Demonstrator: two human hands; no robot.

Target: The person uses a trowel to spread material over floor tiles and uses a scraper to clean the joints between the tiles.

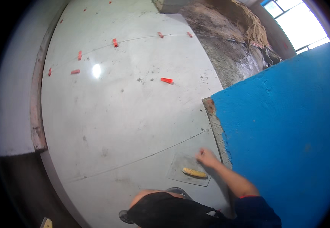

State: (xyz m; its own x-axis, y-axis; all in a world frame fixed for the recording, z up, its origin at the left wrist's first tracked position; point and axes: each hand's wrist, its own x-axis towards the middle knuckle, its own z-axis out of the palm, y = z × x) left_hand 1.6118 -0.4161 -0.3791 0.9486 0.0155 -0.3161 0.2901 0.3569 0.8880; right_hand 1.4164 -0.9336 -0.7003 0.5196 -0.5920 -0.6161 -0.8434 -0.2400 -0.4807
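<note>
- Near the bottom right, beside the blue wall, a bare right hand is over the floor tiles; its fingers look narrow and curled in; I cannot tell if they pinch some small thing.
- Close by that hand is a flat trowel; it has a thin grey plate and a yellow handle; the plate lies flat on a tile; the hand is near its upper right part, off the handle; I cannot tell if hand and plate touch.
- Out of view is the left hand; I cannot tell if it is wide, narrow or holding something.
- Along the bottom are black clothes over a bent leg; a dark sleeve with a red edge is to the right.
- Just above the trowel, a thin dark line runs across the floor.
- Farther up, red wedges sit along another line; one loose wedge lies on a big pale tile, and one more lies below the row.
- At the top right is rough brown ground; a bright window is beyond it.
</note>
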